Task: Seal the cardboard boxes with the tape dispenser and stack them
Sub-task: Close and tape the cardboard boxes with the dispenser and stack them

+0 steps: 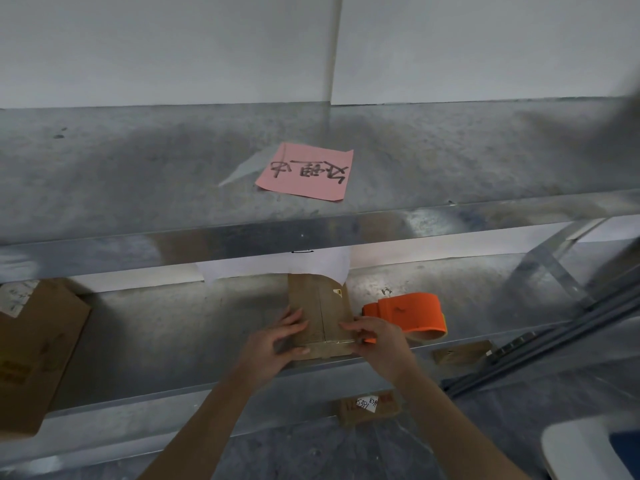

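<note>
A small brown cardboard box [320, 308] stands on the middle metal shelf [180, 334], its two top flaps closed along a centre seam. My left hand [273, 341] grips its near left corner, fingers on the top flap and thumb on the front face. My right hand [375, 344] holds the near right corner with fingertips on the top edge. An orange tape dispenser [410, 315] lies on the shelf just right of the box, behind my right hand, touched by neither hand.
A larger cardboard box [38, 355] sits at the shelf's left end. A pink note [308, 171] lies on the upper shelf. White paper [277, 266] hangs from that shelf's lip. More boxes, one flat [462, 353] and one labelled [369, 407], lie lower right. A diagonal metal brace [550, 268] stands at right.
</note>
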{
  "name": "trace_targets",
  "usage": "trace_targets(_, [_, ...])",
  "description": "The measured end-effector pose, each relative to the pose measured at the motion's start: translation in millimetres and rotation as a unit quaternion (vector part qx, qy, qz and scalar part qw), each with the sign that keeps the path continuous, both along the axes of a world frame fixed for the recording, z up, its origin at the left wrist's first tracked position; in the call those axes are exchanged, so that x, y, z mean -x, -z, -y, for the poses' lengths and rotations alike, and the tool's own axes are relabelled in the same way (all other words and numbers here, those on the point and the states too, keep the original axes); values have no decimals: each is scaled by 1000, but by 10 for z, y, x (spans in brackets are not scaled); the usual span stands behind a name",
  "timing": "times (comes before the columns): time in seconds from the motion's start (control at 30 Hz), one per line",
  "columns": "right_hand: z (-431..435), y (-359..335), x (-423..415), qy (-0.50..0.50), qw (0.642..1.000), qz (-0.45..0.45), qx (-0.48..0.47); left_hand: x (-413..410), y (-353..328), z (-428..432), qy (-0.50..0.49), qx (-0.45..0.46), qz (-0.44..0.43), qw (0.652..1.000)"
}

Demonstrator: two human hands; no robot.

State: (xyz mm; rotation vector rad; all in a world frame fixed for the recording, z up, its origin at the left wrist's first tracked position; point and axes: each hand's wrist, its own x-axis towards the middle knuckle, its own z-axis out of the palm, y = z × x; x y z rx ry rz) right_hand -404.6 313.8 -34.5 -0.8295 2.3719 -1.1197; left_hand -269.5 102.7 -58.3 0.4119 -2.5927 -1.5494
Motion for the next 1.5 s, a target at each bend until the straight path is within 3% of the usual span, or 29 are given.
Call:
trace_targets(0.17, [35,-67,12,9,1000,20,-11,16,-64,-78,-4,98,-15,995])
trace_targets(0.27, [45,-54,-51,24,1000,13,-4,16,-58,-158,-30,97,-29,994])
trace_targets(0.43, [-12,-98,-67,47,987,136,75,-42,51,-174,-74,-93,8,993])
trace_targets(0.53, [22,-60,-122,52,980,173,85,0,121,-140,-98,-132,52,985])
trace_targets(0.77, [27,100,-228,66,987,128,69,21,9,-367,-80,-175,-29,981])
trace_targets(1.13, [-172,148,-717,79,985,124,92,-468,-15,-577,-121,-193,-30,973])
trace_targets(1.37, [-310,-16,-863,29,990,79,111,-709,-212,-609,-95,-149,-46,983])
trace_targets(1.5, [-470,-212,-903,48,988,61,132,-756,-454,-667,-63,-126,-66,988])
